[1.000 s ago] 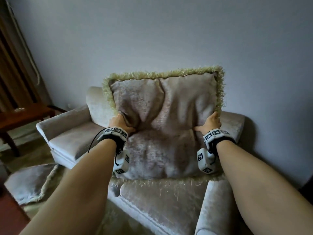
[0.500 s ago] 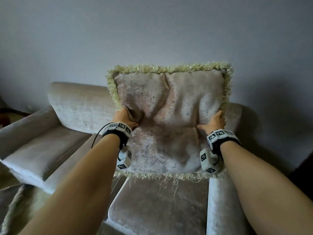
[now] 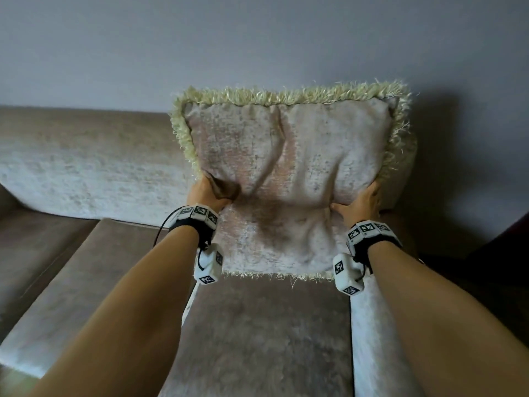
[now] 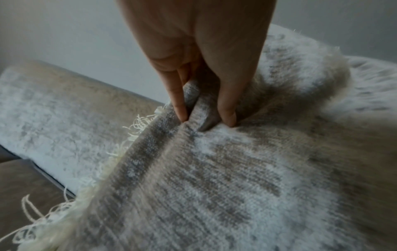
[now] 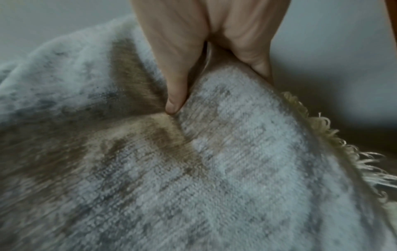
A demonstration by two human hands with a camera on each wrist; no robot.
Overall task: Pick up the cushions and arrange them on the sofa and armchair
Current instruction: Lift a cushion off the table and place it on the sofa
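Head view: the left hand grips the left edge of a fringed cushion, with a fold of its fabric bunched under the fingers. The right hand clasps the right edge, thumb on the front face and fingers wrapped behind. In the left wrist view the fingers pinch a ridge of the cushion's cloth beside its pale fringe. In the right wrist view the thumb presses into the front of the cushion while the other fingers curl round the edge.

The cushion is held upright between both hands, above the rightmost seat of the sofa and in front of its backrest; whether it touches the backrest cannot be told. Its lower fringe hangs just over the seat cushion. The sofa's right armrest lies under the right forearm. A plain wall rises behind.
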